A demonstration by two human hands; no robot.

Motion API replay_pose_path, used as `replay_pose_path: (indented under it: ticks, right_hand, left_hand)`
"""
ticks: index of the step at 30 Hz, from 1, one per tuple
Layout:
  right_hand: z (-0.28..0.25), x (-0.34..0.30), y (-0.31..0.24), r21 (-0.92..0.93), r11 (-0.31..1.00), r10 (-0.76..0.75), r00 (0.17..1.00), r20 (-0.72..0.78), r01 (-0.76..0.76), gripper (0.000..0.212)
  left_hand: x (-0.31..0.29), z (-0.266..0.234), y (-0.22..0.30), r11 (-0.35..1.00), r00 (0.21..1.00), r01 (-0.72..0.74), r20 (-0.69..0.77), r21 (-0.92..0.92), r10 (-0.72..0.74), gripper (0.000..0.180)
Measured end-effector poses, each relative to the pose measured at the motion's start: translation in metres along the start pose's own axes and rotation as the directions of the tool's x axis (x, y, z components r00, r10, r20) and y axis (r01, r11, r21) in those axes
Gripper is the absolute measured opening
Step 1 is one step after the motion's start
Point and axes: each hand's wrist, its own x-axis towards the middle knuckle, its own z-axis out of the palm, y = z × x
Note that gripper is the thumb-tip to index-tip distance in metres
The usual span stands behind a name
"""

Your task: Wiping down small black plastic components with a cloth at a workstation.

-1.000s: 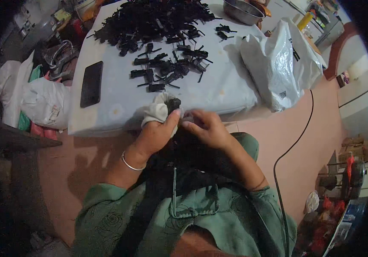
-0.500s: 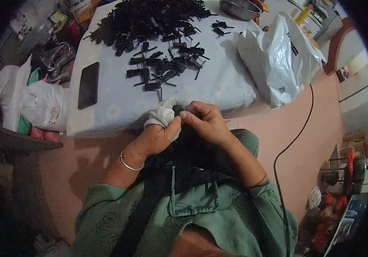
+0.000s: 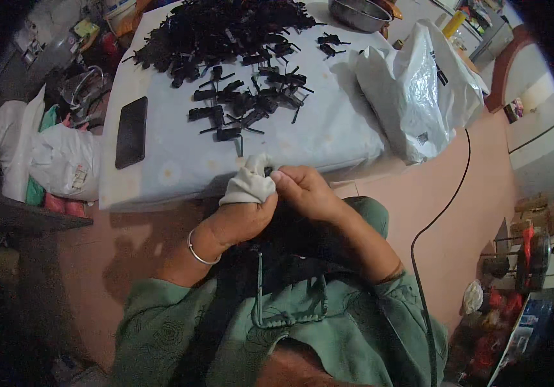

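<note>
Here, hands (image 3: 309,193) at cloth (image 3: 251,186), printed white bag (image 3: 412,97)

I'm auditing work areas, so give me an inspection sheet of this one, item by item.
Surface: pale tablecloth with faint flower prints.
Job's things: heap of small black parts at the far side; looser parts nearer.
Clutter: dark phone at left, metal bowl far right, white plastic bag at right.
Grip: left hand holds white cloth; right hand pinched shut beside it, contents unclear.
Cables: black cable, right of the person.
Surroundings: pinkish floor; stuffed bags at left.
</note>
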Motion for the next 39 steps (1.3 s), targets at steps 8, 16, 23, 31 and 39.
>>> replay_pose_path:
  ticks: [8, 16, 23, 31, 39]
  right_hand:
    - [-0.073, 0.067, 0.001, -0.844, 0.478, -0.314, 0.85, -0.424, -0.244, 0.021]
    - [-0.041, 0.039, -0.004, -0.637, 0.76, -0.029, 0.972, -0.232, -0.129, 0.019]
    - [-0.017, 0.001, -0.012, -0.258, 0.966, 0.012, 0.998, -0.065, -0.029, 0.019]
    - [-0.007, -0.009, -0.011, -0.5, 0.843, -0.245, 0.969, -0.032, 0.197, 0.019]
    - [0.012, -0.006, -0.022, -0.609, 0.754, -0.454, 0.865, -0.214, 0.245, 0.016]
  left_hand:
    - [0.014, -0.004, 0.005, 0.967, 0.981, -0.192, 0.055, 0.168, 0.186, 0.029]
    - [0.014, -0.006, -0.004, 0.988, 0.984, 0.131, -0.106, -0.085, -0.14, 0.028]
    - [0.009, -0.005, 0.0, 0.839, 0.937, 0.311, -0.004, -0.446, -0.35, 0.024]
    - [0.005, -0.01, 0.007, 0.709, 0.877, 0.452, 0.122, -0.542, -0.465, 0.016]
    - [0.002, 0.0, -0.007, 0.985, 0.976, 0.089, -0.183, -0.151, -0.116, 0.021]
